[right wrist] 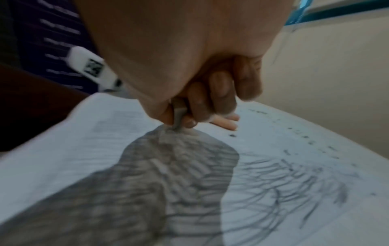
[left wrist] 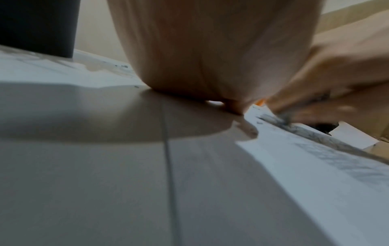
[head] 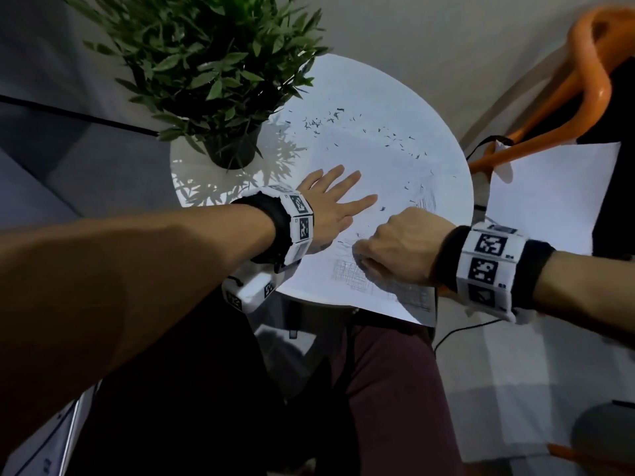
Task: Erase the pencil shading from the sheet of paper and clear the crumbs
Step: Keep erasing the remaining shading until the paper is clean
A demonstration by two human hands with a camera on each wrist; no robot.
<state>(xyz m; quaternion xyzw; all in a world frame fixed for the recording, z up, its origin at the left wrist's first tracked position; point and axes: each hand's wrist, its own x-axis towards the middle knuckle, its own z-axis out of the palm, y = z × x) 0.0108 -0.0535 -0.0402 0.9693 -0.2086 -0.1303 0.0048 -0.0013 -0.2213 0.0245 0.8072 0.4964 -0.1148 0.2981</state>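
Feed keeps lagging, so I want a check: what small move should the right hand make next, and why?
Probably keep rubbing the eraser toward the near edge: the right hand grips it on the sheet, pencil shading remains there, and the left hand presses the sheet flat.

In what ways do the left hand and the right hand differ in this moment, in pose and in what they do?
The left hand lies flat with straight, spread fingers, while the right hand is curled into a fist. The left hand holds nothing and only presses on the sheet of paper; the right hand pinches a small grey eraser with its tip on the pencil shading. Both are over the same sheet, and both wrists wear marker bands.
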